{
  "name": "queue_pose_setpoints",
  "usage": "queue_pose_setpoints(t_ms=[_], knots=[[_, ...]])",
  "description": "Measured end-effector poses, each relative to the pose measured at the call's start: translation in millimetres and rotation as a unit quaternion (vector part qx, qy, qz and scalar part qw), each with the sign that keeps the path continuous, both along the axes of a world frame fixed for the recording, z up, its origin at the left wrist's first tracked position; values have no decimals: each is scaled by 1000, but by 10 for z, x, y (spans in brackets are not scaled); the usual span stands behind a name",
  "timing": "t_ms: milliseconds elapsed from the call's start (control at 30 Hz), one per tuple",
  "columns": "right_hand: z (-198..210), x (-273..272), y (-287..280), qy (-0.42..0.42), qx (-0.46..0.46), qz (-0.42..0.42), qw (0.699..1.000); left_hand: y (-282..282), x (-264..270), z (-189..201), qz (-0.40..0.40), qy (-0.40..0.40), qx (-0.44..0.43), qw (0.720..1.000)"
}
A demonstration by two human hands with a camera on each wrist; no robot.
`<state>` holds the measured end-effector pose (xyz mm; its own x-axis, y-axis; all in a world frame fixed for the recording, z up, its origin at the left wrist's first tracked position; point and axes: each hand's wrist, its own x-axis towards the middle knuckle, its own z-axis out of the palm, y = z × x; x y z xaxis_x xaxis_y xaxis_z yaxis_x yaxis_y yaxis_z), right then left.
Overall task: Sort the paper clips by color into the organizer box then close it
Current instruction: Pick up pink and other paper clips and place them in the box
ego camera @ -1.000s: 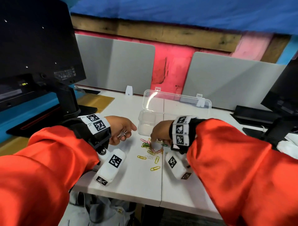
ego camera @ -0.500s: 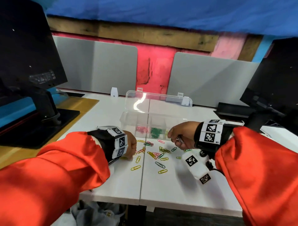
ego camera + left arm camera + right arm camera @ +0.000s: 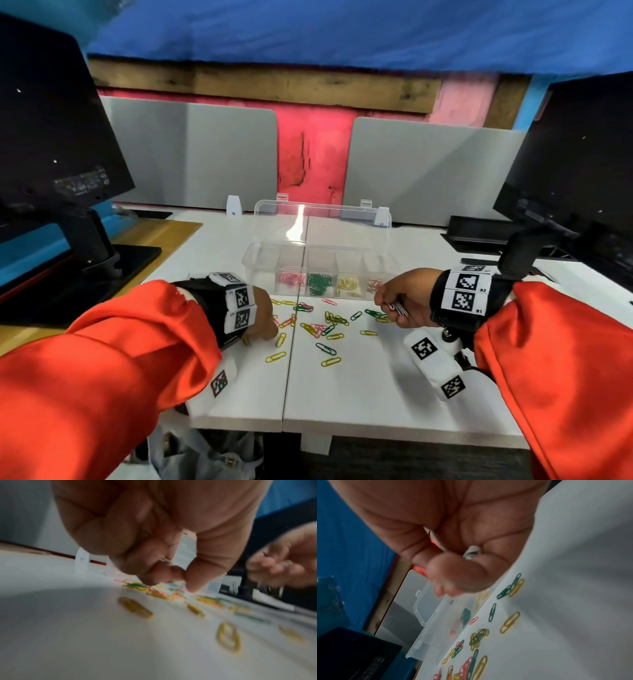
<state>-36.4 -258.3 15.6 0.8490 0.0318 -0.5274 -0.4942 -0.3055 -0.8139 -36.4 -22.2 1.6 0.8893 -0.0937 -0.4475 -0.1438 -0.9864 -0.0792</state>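
A clear organizer box [image 3: 254, 265] stands open on the white table, its lid [image 3: 322, 222] tipped back. Its compartments hold pink, green and yellow clips. Several loose coloured paper clips [image 3: 329, 322] lie scattered in front of it. My left hand [image 3: 265, 329] is down at the left edge of the scatter, fingers curled. In the left wrist view its thumb and fingertip [image 3: 181, 577] meet just above the clips [image 3: 135, 607]; any clip between them is hidden. My right hand [image 3: 387, 301] hovers at the right, gripping a bunch of silver clips [image 3: 399, 308], which also show in its palm [image 3: 471, 553].
A black monitor [image 3: 51, 137] on a stand [image 3: 85, 270] fills the left, and another monitor [image 3: 575, 171] the right. Grey partitions [image 3: 191, 154] close off the back. The table's front edge [image 3: 342, 428] runs near my body. Bare white tabletop [image 3: 359, 387] lies in front of the clips.
My left hand, raised with silver clips a second ago, has dropped onto the table by the scatter. My right hand has lifted off the clips and now grips silver ones.
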Motion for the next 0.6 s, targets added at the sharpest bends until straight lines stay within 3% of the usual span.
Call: queue_pose_setpoints(t_ms=[67, 133, 233, 333, 367, 600], knots=[[-15, -38, -68, 3, 15, -11, 1000, 19, 48, 33, 27, -1, -36, 999], [-38, -79, -124, 6, 26, -20, 999, 52, 81, 79, 93, 41, -148, 984], [-77, -148, -171, 18, 31, -22, 999, 124, 69, 127, 215, 60, -386, 895], [-80, -212, -137, 21, 62, -26, 997, 159, 57, 128, 257, 47, -518, 815], [-78, -224, -103, 17, 77, -28, 997, 162, 56, 138, 261, 48, -539, 799], [-14, -161, 199, -4, 71, 7, 997, 261, 84, 203, 289, 21, -573, 766]])
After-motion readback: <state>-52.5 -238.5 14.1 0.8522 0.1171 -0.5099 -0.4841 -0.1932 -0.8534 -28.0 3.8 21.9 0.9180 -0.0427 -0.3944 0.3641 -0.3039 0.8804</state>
